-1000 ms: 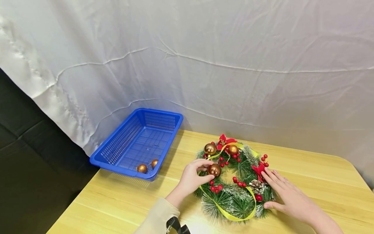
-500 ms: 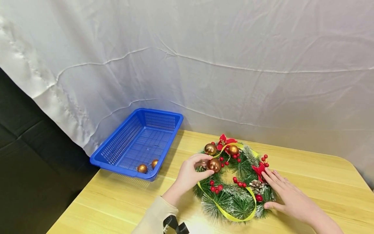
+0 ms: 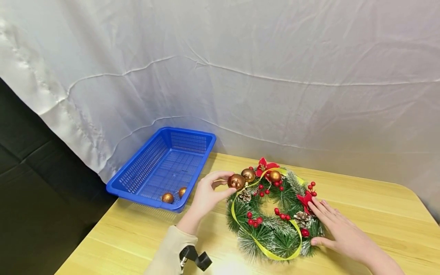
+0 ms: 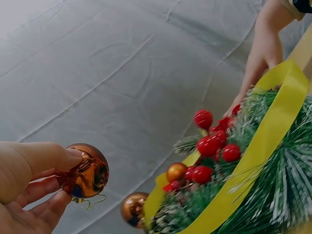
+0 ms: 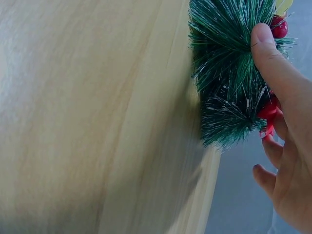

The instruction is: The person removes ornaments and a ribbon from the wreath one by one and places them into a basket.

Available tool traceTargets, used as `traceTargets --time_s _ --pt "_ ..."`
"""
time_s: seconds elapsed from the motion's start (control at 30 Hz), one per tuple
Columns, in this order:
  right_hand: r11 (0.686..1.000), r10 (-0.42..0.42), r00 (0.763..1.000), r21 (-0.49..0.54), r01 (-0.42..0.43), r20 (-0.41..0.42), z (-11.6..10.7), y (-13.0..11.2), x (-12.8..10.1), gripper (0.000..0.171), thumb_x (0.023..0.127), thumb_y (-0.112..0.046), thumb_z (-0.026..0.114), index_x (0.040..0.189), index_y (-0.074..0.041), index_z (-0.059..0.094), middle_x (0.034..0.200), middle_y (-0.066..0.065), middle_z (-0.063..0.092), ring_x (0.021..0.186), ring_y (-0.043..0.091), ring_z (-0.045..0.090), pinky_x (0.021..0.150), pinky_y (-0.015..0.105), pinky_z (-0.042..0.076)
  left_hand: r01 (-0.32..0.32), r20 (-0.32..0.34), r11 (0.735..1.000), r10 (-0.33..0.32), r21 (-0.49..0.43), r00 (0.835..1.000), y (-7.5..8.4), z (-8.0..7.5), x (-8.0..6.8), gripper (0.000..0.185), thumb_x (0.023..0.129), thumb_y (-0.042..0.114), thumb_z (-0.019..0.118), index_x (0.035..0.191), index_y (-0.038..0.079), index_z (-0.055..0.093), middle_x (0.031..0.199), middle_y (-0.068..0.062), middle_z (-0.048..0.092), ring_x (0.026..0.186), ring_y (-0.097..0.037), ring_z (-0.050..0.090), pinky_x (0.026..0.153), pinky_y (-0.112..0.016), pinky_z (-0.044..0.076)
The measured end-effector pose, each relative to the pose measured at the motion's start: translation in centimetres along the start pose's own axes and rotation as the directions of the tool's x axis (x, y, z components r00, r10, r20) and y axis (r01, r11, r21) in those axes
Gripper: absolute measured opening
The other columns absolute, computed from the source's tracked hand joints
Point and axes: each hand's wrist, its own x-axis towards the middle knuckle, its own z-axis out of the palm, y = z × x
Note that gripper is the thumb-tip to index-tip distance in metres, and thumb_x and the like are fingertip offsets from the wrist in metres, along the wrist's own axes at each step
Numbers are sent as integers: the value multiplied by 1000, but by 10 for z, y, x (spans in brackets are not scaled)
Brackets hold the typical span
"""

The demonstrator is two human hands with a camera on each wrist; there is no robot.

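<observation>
A shiny copper Christmas bauble [image 3: 236, 181] is pinched between the thumb and fingers of my left hand [image 3: 207, 196], at the upper left of the wreath. In the left wrist view a thin wire loop hangs from the bauble [image 4: 90, 170]. The green Christmas wreath [image 3: 252, 238] lies flat on the table, dressed with red berries, red flowers, pine cones and a yellow ribbon [image 3: 275, 256]. Another copper bauble [image 3: 248, 175] sits on its upper left edge. My right hand [image 3: 343, 231] rests with straight fingers on the wreath's right side, by a red flower [image 3: 304, 201].
A blue plastic basket [image 3: 137, 198] stands on the wooden table [image 3: 381, 198] to the left, with two glittery copper baubles [image 3: 167, 197] in its near corner. A pale grey curtain [image 3: 275, 110] hangs behind the table. Dark cloth [image 3: 38, 183] hangs at the far left.
My left hand has moved up and to the left with the bauble, from over the wreath's left side to its outer edge, uncovering a pine cone. The right hand has stayed put.
</observation>
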Motion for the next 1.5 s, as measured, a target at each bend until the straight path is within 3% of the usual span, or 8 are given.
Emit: traceTargets --time_s 0.17,0.3,0.57,0.73,1.0,1.1,1.3,1.5 --pt "1000 -7 1000 -4 7 -5 0 0 -1 97 79 -54 68 153 -12 21 156 12 20 140 4 -9 108 14 -10 0 -22 1000 0 -10 1000 -1 -15 0 41 72 -7 79 111 -3 67 110 -15 64 98 -30 61 92 -42 51" --pt "1000 -7 1000 -7 7 -5 1 -1 -1 96 80 -53 67 153 -12 21 156 12 20 139 3 -10 109 15 -9 -23 -36 1000 22 -21 999 -1 -26 0 41 72 -6 79 111 -3 67 109 -16 64 98 -31 61 92 -45 50" --pt "1000 -6 1000 -5 6 2 0 1 0 97 79 -53 68 153 -12 21 156 13 21 140 4 -9 108 14 -10 -13 -92 998 19 65 996 5 -51 -1 39 74 -2 79 111 -1 67 111 -15 64 99 -28 61 92 -47 49" --pt "1000 -9 1000 -2 9 2 -1 0 0 96 79 -53 68 153 -12 21 156 13 20 139 4 -9 107 14 -10 13 -142 998 -5 55 990 0 -65 -2 39 74 -1 79 112 2 68 113 -12 65 102 -23 59 94 -40 50" --pt "1000 -9 1000 9 9 9 -2 0 1 96 80 -52 68 153 -12 20 156 13 19 139 3 -10 108 14 -10 102 -188 990 -81 102 979 27 -84 -9 40 77 -7 75 115 -7 63 116 -21 62 105 -30 58 96 -44 47" --pt "1000 -7 1000 10 7 13 -2 0 1 96 80 -52 67 153 -12 20 156 13 19 139 3 -10 107 13 -10 152 -214 984 -128 97 968 23 -94 -12 41 78 -3 75 117 -5 63 117 -19 62 106 -26 58 97 -40 47" --pt "1000 -11 1000 7 11 8 -3 0 0 96 80 -52 68 153 -12 20 156 13 19 139 2 -10 107 14 -10 211 -271 970 -172 123 947 0 -116 -15 43 79 5 78 119 2 64 118 -12 63 105 -17 58 96 -30 47" --pt "1000 -10 1000 1 10 7 -2 -1 0 96 80 -53 67 153 -12 21 156 12 20 139 2 -10 108 15 -10 244 -307 955 -184 168 934 -6 -132 -18 45 81 4 76 123 -1 61 122 -16 61 106 -23 58 98 -38 46"
